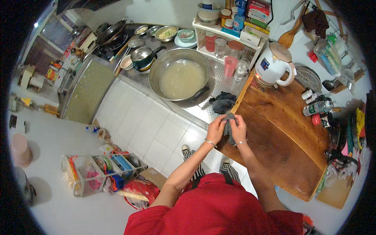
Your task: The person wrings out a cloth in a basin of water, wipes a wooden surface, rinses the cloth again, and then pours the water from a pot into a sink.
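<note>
Both my hands pinch a dark grey cloth item (229,129), perhaps a sock, close to the corner of the wooden tabletop. My left hand (216,129) holds its left side and my right hand (238,126) its right, thumbs near each other at the top. The lower part of the cloth hangs between my wrists. Just beyond my fingers, a crumpled heap of dark, wet-looking cloth (223,102) lies on the metal counter (202,109). To its left stands a large steel basin (155,73) of cloudy water (182,79).
A white electric kettle (271,64) with a lit lamp stands on the wooden tabletop (273,141). Glasses (241,70) and a white shelf (229,34) stand behind the heap. Saucepan (142,55) and food bowls (166,33) are farther left. A storage rack (88,176) stands on the floor.
</note>
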`<state>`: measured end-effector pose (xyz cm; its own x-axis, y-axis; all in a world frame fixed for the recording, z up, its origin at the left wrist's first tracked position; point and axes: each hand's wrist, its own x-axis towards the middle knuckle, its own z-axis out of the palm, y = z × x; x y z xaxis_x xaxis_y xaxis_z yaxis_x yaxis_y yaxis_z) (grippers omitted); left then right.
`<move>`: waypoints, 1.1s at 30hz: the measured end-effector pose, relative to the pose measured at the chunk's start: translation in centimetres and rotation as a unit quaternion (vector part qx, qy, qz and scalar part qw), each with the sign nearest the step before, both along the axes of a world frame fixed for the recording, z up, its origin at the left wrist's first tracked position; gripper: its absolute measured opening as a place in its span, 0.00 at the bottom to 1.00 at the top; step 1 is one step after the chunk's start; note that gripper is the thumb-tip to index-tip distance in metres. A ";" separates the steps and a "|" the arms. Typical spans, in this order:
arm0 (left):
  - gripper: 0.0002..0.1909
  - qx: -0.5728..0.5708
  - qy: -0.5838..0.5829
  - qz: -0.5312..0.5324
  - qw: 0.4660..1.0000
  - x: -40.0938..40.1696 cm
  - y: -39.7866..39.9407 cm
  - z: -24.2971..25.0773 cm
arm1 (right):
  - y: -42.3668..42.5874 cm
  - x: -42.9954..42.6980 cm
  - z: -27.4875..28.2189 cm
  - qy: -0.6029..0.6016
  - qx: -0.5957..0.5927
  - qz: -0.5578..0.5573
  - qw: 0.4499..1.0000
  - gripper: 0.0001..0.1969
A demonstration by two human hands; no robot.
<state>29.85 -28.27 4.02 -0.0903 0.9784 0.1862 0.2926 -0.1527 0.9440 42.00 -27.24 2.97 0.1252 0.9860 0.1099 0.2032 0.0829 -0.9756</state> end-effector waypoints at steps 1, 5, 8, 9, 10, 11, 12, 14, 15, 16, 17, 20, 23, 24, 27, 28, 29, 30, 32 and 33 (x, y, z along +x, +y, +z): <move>0.11 -0.011 -0.017 -0.005 1.000 -1.9 0.6 1.6 | 0.7 -1.9 0.8 0.065 0.010 -0.003 0.998 0.05; 0.11 -0.001 -0.160 -0.042 0.986 -9.7 3.3 3.4 | 2.9 -9.3 4.5 0.192 -0.038 0.030 0.980 0.06; 0.16 -0.124 -0.287 -0.098 0.945 -15.3 4.6 4.7 | 3.9 -15.4 10.0 0.234 -0.076 -0.050 0.968 0.07; 0.18 -0.106 -0.353 -0.122 0.922 -16.4 5.2 5.2 | 4.6 -16.6 10.7 0.318 -0.069 -0.025 0.945 0.08; 0.18 -0.109 -0.353 -0.125 0.921 -17.5 5.3 5.7 | 5.2 -17.7 11.4 0.400 -0.060 0.000 0.915 0.08; 0.20 -0.180 -0.460 -0.159 0.855 -18.4 5.3 6.2 | 5.6 -18.6 12.1 0.399 -0.060 -0.004 0.915 0.08; 0.22 -0.247 -0.555 -0.190 0.771 -19.4 5.5 6.8 | 6.1 -19.6 12.9 0.398 -0.070 0.024 0.915 0.09; 0.23 -0.241 -0.573 -0.184 0.761 -20.8 6.1 6.5 | 6.9 -21.2 13.7 0.356 -0.070 0.062 0.930 0.08; 0.25 -0.231 -0.594 -0.176 0.750 -21.2 6.5 6.6 | 7.5 -21.6 13.4 0.355 -0.070 0.062 0.930 0.08; 0.23 -0.199 -0.610 -0.158 0.751 -21.5 7.4 6.8 | 8.3 -21.9 13.0 0.310 -0.045 0.082 0.946 0.07; 0.23 -0.199 -0.611 -0.157 0.750 -22.2 8.5 6.8 | 9.1 -22.0 12.6 0.265 -0.020 0.103 0.959 0.06; 0.23 -0.201 -0.546 -0.102 0.807 -24.3 11.2 6.9 | 11.7 -22.1 10.8 0.233 -0.026 0.107 0.966 0.08; 0.25 -0.204 -0.466 -0.010 0.861 -26.4 14.3 7.1 | 15.9 -23.3 9.1 0.248 -0.047 0.110 0.961 0.19; 0.28 -0.202 -0.433 0.021 0.878 -27.4 15.8 5.5 | 17.2 -23.5 8.8 0.156 -0.091 0.114 0.977 0.23; 0.30 -0.240 -0.369 0.052 0.897 -28.0 19.7 2.9 | 21.4 -22.7 5.6 -0.113 -0.056 0.112 0.986 0.32; 0.33 -0.224 -0.338 0.086 0.910 -29.0 20.5 1.2 | 22.5 -23.2 5.1 -0.232 -0.063 0.124 0.963 0.31; 0.35 -0.269 -0.337 0.079 0.899 -29.1 21.3 0.3 | 23.8 -22.8 3.1 -0.292 -0.104 0.148 0.939 0.31; 0.35 -0.319 -0.341 0.080 0.880 -28.7 21.8 0.1 | 25.0 -22.3 1.5 -0.348 -0.152 0.166 0.910 0.31; 0.35 -0.378 -0.334 0.103 0.857 -27.4 22.2 1.7 | 26.0 -21.8 -1.4 -0.397 -0.181 0.145 0.888 0.29; 0.36 -0.366 -0.360 0.108 0.851 -30.3 21.7 1.3 | 26.0 -24.9 0.2 -0.432 -0.187 0.178 0.864 0.22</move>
<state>-0.47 -6.55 5.28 -0.1152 0.7542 -0.6464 -0.4554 0.5382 0.7092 17.12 -1.20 3.20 -0.1626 0.9318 -0.3244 0.8961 0.0019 -0.4438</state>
